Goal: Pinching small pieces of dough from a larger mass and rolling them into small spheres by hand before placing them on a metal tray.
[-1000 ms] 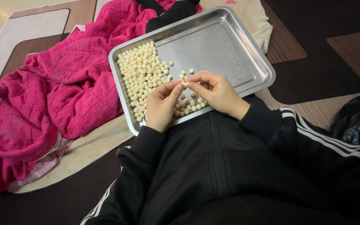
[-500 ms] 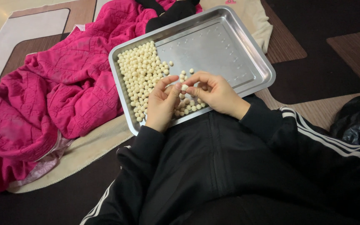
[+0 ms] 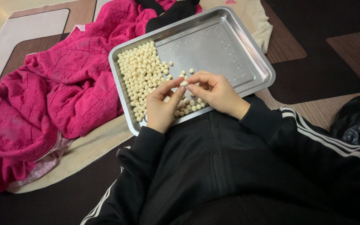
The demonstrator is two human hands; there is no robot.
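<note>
Floor (image 3: 326,71): dark carpet w/ brown and beige geometric panels. Pink quilted blanket (image 3: 59,91) bunched at left over beige cloth (image 3: 84,152). Black plastic bag (image 3: 357,121) at right edge. Soft indoor light.

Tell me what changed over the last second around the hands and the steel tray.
Very little. The left hand and right hand shifted only slightly, fingertips meeting on one small cream-coloured ball above the rectangular steel tray, as before. Nothing was visibly let go. The mass of cream balls, the tray and the crumpled pink quilted garment stayed put.
</note>
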